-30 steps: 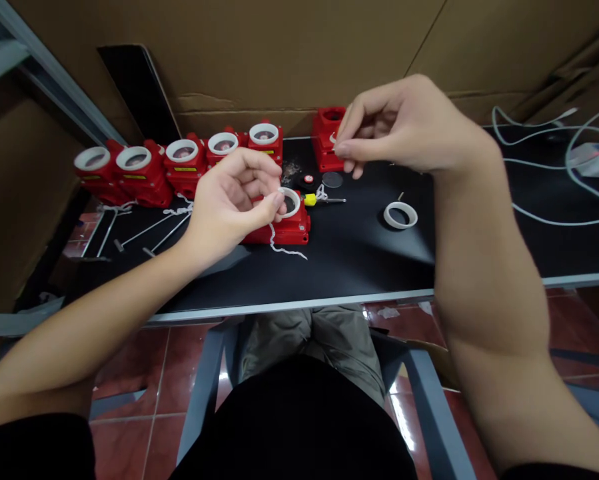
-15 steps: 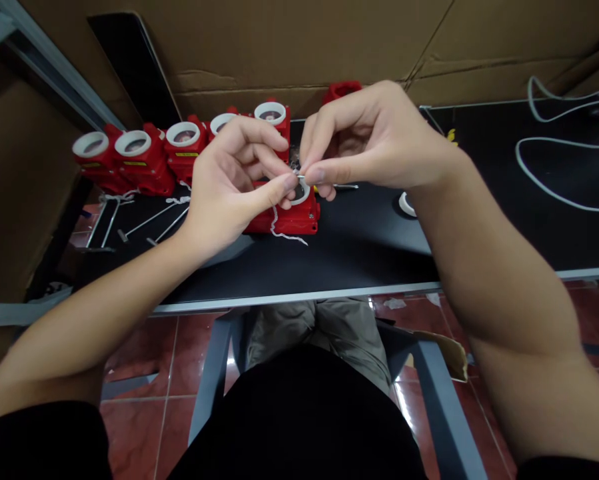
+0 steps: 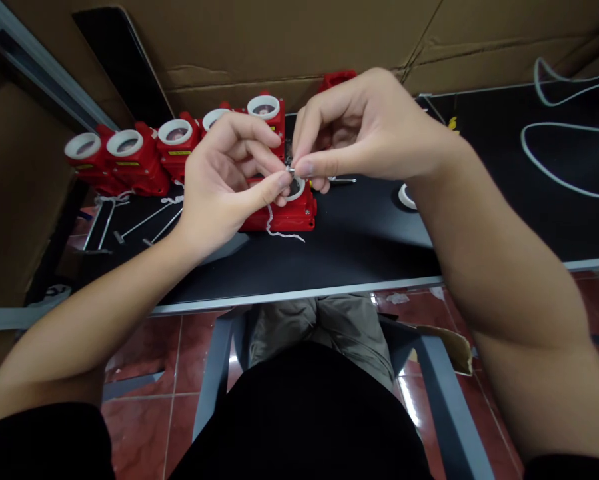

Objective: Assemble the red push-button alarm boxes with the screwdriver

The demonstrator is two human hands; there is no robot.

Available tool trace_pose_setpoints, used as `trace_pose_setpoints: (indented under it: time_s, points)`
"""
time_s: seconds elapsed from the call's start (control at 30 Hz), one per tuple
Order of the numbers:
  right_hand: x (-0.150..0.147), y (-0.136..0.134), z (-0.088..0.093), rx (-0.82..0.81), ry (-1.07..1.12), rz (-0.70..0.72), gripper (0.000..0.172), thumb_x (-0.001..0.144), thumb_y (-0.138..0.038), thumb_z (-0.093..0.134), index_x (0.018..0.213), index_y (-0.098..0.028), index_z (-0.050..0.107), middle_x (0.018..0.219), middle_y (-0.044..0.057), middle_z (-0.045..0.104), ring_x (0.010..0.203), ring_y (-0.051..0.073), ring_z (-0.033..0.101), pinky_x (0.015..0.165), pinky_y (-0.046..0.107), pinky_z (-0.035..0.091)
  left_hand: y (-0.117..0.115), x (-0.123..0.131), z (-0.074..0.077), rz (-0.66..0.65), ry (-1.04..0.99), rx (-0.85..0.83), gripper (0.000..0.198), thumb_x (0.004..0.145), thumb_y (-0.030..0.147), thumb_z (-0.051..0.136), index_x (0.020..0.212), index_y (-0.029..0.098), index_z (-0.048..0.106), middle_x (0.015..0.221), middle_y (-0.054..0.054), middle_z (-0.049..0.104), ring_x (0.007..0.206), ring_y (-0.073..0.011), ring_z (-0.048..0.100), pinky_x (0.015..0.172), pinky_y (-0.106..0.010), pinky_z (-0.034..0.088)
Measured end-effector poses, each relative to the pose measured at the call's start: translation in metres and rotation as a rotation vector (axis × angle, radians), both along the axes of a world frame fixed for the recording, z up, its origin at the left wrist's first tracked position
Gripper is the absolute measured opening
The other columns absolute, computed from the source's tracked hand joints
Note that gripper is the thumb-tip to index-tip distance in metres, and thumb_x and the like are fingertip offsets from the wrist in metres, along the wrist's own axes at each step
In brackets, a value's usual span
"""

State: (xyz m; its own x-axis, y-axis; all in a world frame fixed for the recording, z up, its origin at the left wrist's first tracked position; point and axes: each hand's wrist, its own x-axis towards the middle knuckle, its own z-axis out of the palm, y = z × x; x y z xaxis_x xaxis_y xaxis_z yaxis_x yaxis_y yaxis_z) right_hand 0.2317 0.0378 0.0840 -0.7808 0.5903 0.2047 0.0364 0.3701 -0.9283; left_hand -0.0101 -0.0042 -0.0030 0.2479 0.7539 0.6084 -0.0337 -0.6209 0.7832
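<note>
A row of red housings point(image 3: 174, 143) stands at the back left of the black tabletop point(image 3: 359, 240). The left hand point(image 3: 219, 187) pinches thumb to forefinger, its other fingers loosely curled, on a small metal part point(image 3: 290, 171) just above the near red housing point(image 3: 289, 215), which trails a white cord point(image 3: 274, 230). The right hand point(image 3: 374, 127) pinches the same part from the opposite side, fingertips meeting. Judged risk: the part is tiny and mostly covered, so an uneven pull could let it slip and drop into the housing or onto the tabletop.

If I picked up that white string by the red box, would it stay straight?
Probably floppy: the white string sags down the front of the red box and lies in a wavy line on the black table. It looks thin, so it is likely very light and easy to snag.
</note>
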Motion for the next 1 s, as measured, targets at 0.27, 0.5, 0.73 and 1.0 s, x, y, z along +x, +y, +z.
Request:
trace_pose_setpoints:
  time_s: [0.27,0.5,0.73,1.0]
  points:
    - [0.0,0.001,-0.001,-0.007,-0.014,-0.013,0.042,0.066,-0.054,0.115,0.076,-0.028,0.084,0.081,0.005,0.081,0.07,0.02,0.077,0.064,0.036,0.062,0.003,-0.004,-0.001,-0.036,-0.01,-0.014,0.065,0.094,0.061,0.105,0.124,0.026,0.06,0.095,0.002,0.077,0.103,-0.023,0.085,0.096,-0.042,0.073]
    - [-0.002,0.004,-0.012,0.049,0.06,0.002,0.034,0.079,-0.05,0.109,0.082,-0.027,0.085,0.097,0.004,0.088,0.081,0.019,0.081,0.069,0.031,0.067,0.007,-0.008,-0.002,-0.006,0.012,0.001,0.059,0.098,0.059,0.102,0.119,0.025,0.059,0.09,0.005,0.078,0.089,-0.0177,0.084,0.091,-0.041,0.074]
    - [-0.006,0.003,-0.018,0.096,0.087,-0.066,0.035,0.078,-0.045,0.111,0.08,-0.026,0.082,0.086,0.0,0.084,0.074,0.019,0.078,0.069,0.033,0.066,-0.007,-0.005,0.009,0.124,0.057,0.019,0.059,0.093,0.064,0.104,0.118,0.026,0.066,0.093,0.001,0.081,0.09,-0.0243,0.087,0.083,-0.041,0.075]
    - [-0.007,0.001,-0.018,0.071,0.065,-0.093,0.018,0.086,-0.024,0.1,0.084,-0.026,0.082,0.085,-0.001,0.084,0.074,0.015,0.081,0.07,0.027,0.069,-0.013,-0.001,0.012,0.232,0.096,0.142,0.057,0.093,0.06,0.106,0.114,0.027,0.066,0.095,0.001,0.078,0.091,-0.0229,0.087,0.077,-0.035,0.074]
